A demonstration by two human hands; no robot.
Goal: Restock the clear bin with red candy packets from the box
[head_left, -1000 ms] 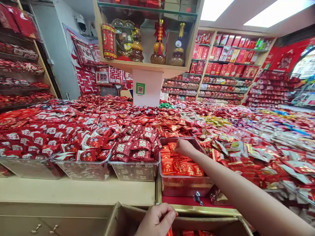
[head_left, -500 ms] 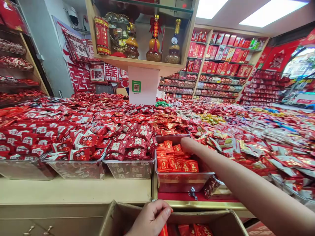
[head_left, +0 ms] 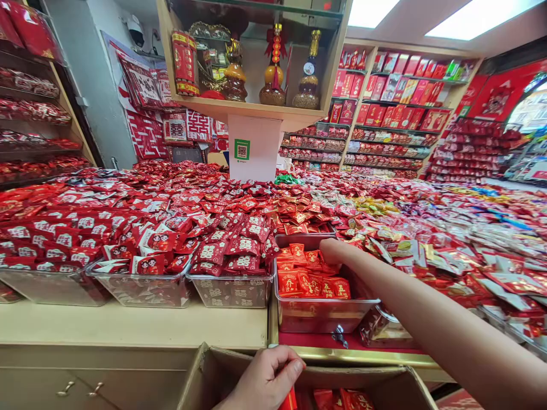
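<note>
My left hand (head_left: 270,378) is over the cardboard box (head_left: 376,381), thumb and fingertips pinched on a red packet, of which only a little shows beneath. More red packets (head_left: 354,400) lie inside the box. My right hand (head_left: 331,251) reaches down into the clear bin (head_left: 327,316), at the right rear of its red packets with gold lettering (head_left: 315,283). Its fingers are hidden from sight, so what they hold cannot be made out.
Bins of dark red packets (head_left: 231,290) and white-and-red packets (head_left: 141,290) line the counter (head_left: 137,330) to the left. Loose packets cover the right side. A display cabinet (head_left: 256,117) with bottles hangs above. A small metal clip (head_left: 339,337) is before the clear bin.
The whole view has shifted slightly, so the scene sits a little further right. Both hands keep nearly the same places over the box and in the bin.
</note>
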